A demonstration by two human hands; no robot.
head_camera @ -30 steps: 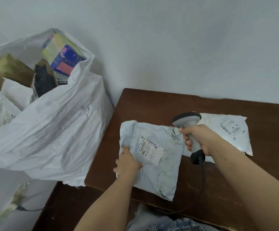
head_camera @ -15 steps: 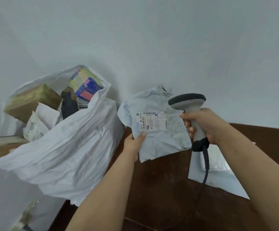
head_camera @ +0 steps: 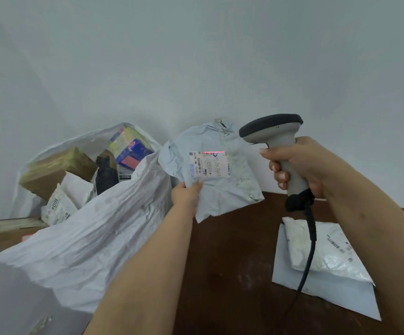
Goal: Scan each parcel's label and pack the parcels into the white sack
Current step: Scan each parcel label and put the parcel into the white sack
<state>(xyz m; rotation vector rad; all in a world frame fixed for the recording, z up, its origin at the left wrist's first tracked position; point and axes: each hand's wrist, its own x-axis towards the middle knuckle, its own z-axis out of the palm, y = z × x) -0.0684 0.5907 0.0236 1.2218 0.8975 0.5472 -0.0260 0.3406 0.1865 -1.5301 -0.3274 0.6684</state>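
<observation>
My left hand (head_camera: 187,195) pinches the lower left corner of a crumpled pale grey mailer parcel (head_camera: 222,189), held upright above the table. Its white label (head_camera: 209,164) faces me, with a red scan line across the barcode at the label's top. My right hand (head_camera: 300,165) grips the handle of a grey barcode scanner (head_camera: 272,131), whose dark head points left at the label. The white sack (head_camera: 94,238) stands open at the left, holding several parcels and boxes.
Another white mailer parcel (head_camera: 329,257) lies on the dark brown table (head_camera: 232,274) at the right, under the scanner's black cable (head_camera: 308,250). A cardboard box (head_camera: 2,235) shows behind the sack at far left. A plain wall rises behind everything.
My left hand lifted the grey parcel off the table and turned its label up. The scanner rose with it, and a red scan line now lies on the barcode.
</observation>
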